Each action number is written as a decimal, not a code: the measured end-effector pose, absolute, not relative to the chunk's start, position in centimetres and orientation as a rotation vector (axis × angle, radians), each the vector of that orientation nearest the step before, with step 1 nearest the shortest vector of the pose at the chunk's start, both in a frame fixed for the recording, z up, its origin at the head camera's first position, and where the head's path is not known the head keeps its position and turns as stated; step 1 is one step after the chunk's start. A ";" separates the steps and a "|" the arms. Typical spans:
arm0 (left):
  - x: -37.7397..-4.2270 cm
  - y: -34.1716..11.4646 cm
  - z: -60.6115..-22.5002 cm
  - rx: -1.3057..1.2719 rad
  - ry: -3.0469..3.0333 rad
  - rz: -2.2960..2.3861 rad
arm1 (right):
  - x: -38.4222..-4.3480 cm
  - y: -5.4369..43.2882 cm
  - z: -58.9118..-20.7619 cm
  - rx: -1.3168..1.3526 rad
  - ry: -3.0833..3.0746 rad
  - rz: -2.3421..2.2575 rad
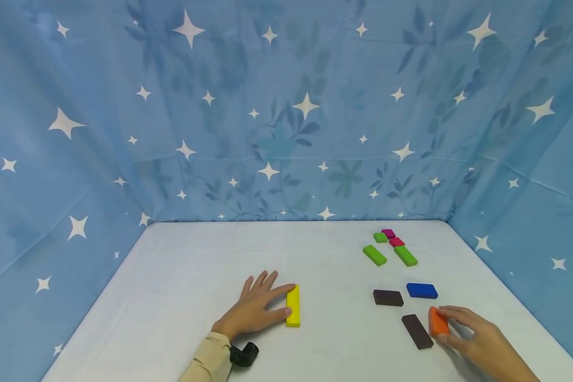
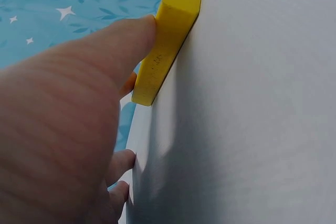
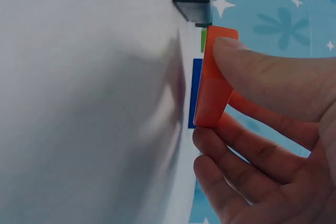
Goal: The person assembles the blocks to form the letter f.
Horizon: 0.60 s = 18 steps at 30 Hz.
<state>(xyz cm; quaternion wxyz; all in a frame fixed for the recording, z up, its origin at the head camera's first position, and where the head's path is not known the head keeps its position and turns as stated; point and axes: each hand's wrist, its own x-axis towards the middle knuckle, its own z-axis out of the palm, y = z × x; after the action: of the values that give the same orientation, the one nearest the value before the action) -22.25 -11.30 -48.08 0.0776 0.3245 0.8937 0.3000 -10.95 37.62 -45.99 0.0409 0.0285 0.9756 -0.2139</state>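
Note:
In the head view my left hand (image 1: 255, 307) is at a yellow block (image 1: 293, 306) with the thumb and index finger, the other fingers spread over the white table. The left wrist view shows the thumb against the side of this long yellow block (image 2: 170, 35), with a fingertip just visible behind it. On the right, my right hand (image 1: 482, 337) pinches an orange block (image 1: 438, 321) between thumb and fingers. Its thumb presses one end of the orange block (image 3: 215, 87) in the right wrist view. A dark brown block (image 1: 417, 331) lies just left of the orange one.
Behind the orange block lie a blue block (image 1: 422, 290) and another dark brown block (image 1: 388, 297). Farther back are green blocks (image 1: 374, 255), a magenta block (image 1: 388, 233) and a red block (image 1: 397, 242). A blue star-patterned curtain (image 1: 286, 132) surrounds the white table (image 1: 196, 254).

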 end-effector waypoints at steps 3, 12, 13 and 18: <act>-22.2 -11.3 -48.1 0.973 2.680 0.903 | -11.1 37.5 -45.5 0.071 2.996 -0.680; -22.1 -11.3 -48.3 0.959 2.669 0.901 | -11.8 35.1 -44.1 -0.055 3.099 -0.765; -22.1 -11.3 -48.3 0.961 2.668 0.900 | -11.8 34.7 -44.0 -0.074 3.101 -0.782; -22.3 -11.4 -48.3 0.969 2.687 0.887 | -12.2 32.2 -43.4 -0.209 3.111 -0.873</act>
<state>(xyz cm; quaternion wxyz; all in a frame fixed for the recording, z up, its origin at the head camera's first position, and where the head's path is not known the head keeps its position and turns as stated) -22.27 -11.37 -48.28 0.0754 0.3231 0.8958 0.2957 -12.25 32.23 -43.43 -0.0482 -0.0644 0.9597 -0.2693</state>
